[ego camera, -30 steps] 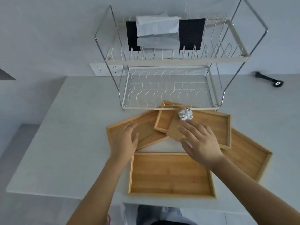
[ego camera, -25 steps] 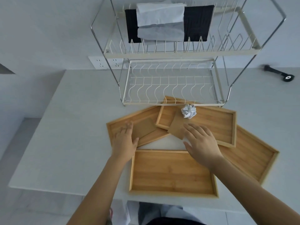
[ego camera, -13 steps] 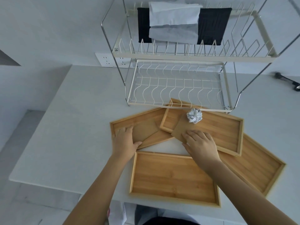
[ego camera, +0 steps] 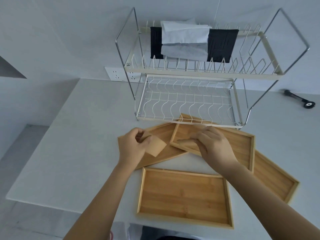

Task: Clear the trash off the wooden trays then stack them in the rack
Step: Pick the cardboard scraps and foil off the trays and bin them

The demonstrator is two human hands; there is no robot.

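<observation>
Several shallow wooden trays lie overlapping on the white table: a left tray (ego camera: 166, 134), a middle tray (ego camera: 242, 146), a right tray (ego camera: 275, 182) and a front tray (ego camera: 183, 193). My left hand (ego camera: 133, 148) pinches a tan paper square (ego camera: 155, 147) just above the left tray. My right hand (ego camera: 213, 144) is curled over the middle tray's left part, its fingertips closed on a brown paper piece (ego camera: 183, 141). The crumpled foil ball is out of sight, under or inside my right hand. The wire rack (ego camera: 187, 101) stands just behind the trays.
The rack's upper shelf (ego camera: 199, 71) holds a black cloth (ego camera: 221, 44) and a white folded cloth (ego camera: 185, 38); its lower shelf is bare. A black tool (ego camera: 299, 99) lies at the far right. A wall socket (ego camera: 116, 75) sits left of the rack.
My left hand went from lying flat on the left tray to lifting a tan paper square. My right hand closed and slid forward over the spot where the foil ball lay.
</observation>
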